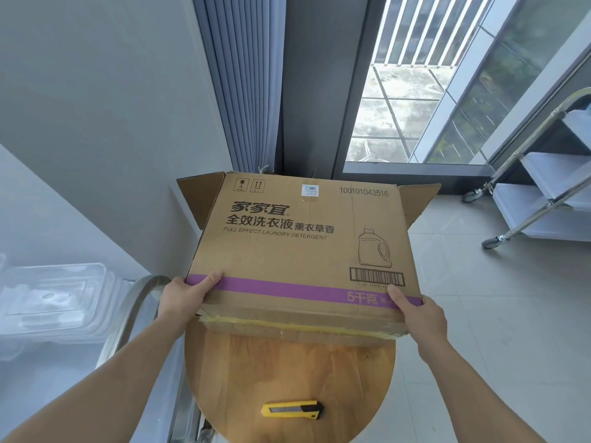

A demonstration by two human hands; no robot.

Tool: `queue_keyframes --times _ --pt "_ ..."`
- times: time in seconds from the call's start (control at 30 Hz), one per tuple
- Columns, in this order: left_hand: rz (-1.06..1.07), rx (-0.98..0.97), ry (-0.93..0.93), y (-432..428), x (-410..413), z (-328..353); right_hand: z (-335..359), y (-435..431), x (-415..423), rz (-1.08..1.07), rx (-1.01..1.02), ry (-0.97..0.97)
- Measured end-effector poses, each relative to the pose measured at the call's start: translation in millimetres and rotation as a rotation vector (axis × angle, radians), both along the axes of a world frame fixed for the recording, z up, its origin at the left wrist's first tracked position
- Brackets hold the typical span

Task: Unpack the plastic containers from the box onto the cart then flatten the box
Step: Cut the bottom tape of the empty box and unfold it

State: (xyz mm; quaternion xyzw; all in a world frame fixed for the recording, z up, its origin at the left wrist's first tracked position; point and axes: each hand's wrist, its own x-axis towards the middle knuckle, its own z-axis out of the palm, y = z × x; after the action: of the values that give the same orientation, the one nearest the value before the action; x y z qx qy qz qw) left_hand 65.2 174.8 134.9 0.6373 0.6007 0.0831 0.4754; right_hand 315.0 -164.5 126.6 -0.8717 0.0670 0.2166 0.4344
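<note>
Two steel carts flank the round wooden table (287, 372): a shelved trolley (515, 203) far right by the window, and the near cart (134, 314) at left, carrying stacked clear plastic containers (54, 295). The cardboard box (300, 251) is tipped on its side over the table's far half (open flaps away, taped bottom towards the person). The left hand (185, 295) and right hand (419, 311) grip its near corners, thumbs on the purple band, fingers hidden underneath. A yellow utility knife (292, 410) lies well apart, nearer the person.

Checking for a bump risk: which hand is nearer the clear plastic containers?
Left. The left hand grips the lower left corner of the box, just right of the containers; the right hand grips the opposite corner.
</note>
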Motion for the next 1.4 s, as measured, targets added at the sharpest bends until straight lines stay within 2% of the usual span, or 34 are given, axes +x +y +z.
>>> queue_keyframes --times 0.1,0.3,0.43,0.57,0.7,0.87,1.13,1.4 --pt "0.052 0.061 -0.106 -4 6 16 8 0 7 -0.071 0.066 -0.052" --pt "0.129 0.122 -0.382 -10 26 73 59 14 21 -0.227 0.331 -0.179" --pt "0.088 0.179 -0.552 -10 34 113 95 21 24 -0.185 0.467 -0.298" --pt "-0.005 0.3 -0.576 -9 44 152 125 24 37 -0.117 0.476 -0.448" --pt "-0.008 0.433 -0.485 1 51 182 161 28 52 -0.067 0.383 -0.581" --pt "0.031 0.576 -0.37 3 56 212 199 36 59 -0.054 0.274 -0.66" --pt "-0.073 0.578 -0.052 9 60 206 195 42 75 0.053 -0.015 -0.546" --pt "-0.177 0.541 0.168 11 78 160 152 35 78 0.054 -0.157 -0.409"
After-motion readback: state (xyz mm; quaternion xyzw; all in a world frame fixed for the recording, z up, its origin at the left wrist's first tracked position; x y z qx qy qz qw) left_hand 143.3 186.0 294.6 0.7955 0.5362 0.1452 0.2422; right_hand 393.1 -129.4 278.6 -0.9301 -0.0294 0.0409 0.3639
